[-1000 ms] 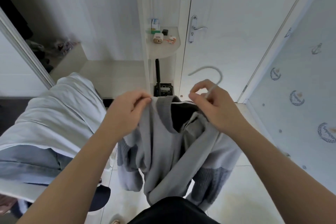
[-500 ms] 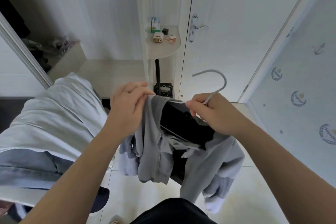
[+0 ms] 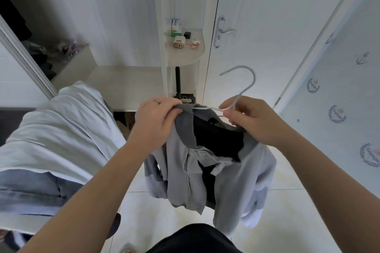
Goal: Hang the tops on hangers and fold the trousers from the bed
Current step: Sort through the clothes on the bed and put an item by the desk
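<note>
The two hands are held close together in front of the person, a little apart, and each one is closed on something. The left hand (image 3: 155, 122), with a thin ring on one finger, pinches the dark ribbed collar of a grey zip top (image 3: 186, 172). The right hand (image 3: 254, 122) grips the neck of a pale hanger (image 3: 247, 81) between thumb and fingers. The hook rises up and away from the hand, and one thin arm of the hanger runs left to the collar. The top hangs down from both hands above the tiled floor (image 3: 287, 201), and its black lining shows at the open neck.

At the left lies a heap of pale blue clothes (image 3: 61, 125), with denim (image 3: 30, 187) under its near edge. Far in the middle, a small rounded shelf (image 3: 190, 56) carries a little box (image 3: 176, 25), a white power bank (image 3: 178, 42) and a black cube (image 3: 187, 35). The print on the box is too small to read. Right of the shelf is a white door with a metal handle (image 3: 227, 31). The wallpaper (image 3: 349, 80) at the right shows wreath and anchor emblems, and no writing in them is readable.
</note>
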`<state>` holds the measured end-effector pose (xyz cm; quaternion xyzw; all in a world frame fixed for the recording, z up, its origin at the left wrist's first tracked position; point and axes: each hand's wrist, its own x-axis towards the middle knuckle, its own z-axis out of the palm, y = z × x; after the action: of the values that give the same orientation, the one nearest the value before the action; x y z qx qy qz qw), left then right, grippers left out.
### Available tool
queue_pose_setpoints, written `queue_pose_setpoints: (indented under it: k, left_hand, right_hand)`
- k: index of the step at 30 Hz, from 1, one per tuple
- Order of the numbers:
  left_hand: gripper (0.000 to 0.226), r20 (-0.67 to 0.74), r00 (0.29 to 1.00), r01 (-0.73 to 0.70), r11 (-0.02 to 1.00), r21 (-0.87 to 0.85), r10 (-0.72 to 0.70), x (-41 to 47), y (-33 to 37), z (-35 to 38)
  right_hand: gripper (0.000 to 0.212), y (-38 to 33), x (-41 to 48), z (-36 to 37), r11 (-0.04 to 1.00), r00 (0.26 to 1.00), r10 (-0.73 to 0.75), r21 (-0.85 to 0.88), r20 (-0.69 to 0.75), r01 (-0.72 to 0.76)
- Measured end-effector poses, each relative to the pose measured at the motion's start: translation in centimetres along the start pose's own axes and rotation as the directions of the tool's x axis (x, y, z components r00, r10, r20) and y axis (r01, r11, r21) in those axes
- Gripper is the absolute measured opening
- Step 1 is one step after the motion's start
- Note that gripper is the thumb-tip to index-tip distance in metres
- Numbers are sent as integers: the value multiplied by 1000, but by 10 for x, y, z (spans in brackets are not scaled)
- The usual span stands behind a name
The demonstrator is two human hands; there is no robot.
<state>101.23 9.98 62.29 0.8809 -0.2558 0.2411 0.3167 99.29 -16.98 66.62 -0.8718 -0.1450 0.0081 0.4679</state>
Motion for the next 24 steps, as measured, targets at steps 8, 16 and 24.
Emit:
queue_pose_setpoints:
  k: [8, 16, 24]
  left_hand:
    - [22, -96, 993, 71, 997, -36, -74, 18, -25, -40]
    - [23, -128, 990, 55, 998, 34, -50, 23, -46, -58]
    - [22, -110, 992, 74, 993, 89, -64, 20, -54, -70]
  right_hand:
    - [17, 77, -31, -34, 965, 970, 225, -160, 95, -209]
    - [14, 68, -18, -38, 977, 985, 174, -121, -13, -174]
    - [25, 76, -22, -27, 990, 994, 97, 103, -50, -91]
